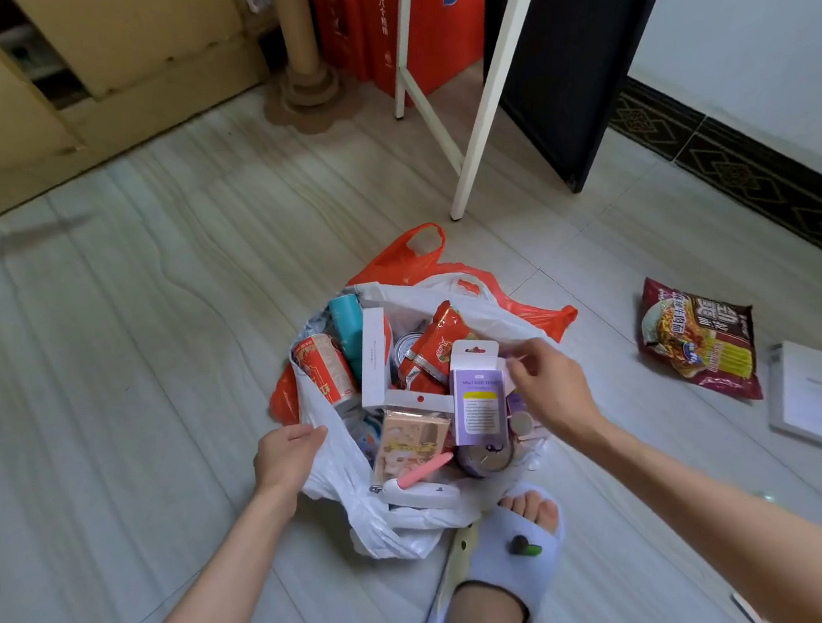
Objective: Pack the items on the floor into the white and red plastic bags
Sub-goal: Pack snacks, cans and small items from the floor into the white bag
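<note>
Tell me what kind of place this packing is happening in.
Most likely a room in a home. The floor is pale tile with a dark patterned skirting along the wall, a cardboard cat scratching post stands by a cupboard, and the person wears a house slipper.

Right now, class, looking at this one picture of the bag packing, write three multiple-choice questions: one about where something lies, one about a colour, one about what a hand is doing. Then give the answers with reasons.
1. Where is the noodle packet?
A. Inside the white bag
B. On the floor, right of the bags
C. Under the slipper

2. What colour is the bag lying under the white bag?
A. Red
B. Blue
C. Black

3. What is the left hand doing?
A. Hanging open and idle
B. Gripping the white bag's edge
C. Holding a can

Answers:
1 B, it lies on the tiles apart from the bags.
2 A, the red bag shows behind the white one.
3 B, its fingers pinch the plastic.
</note>
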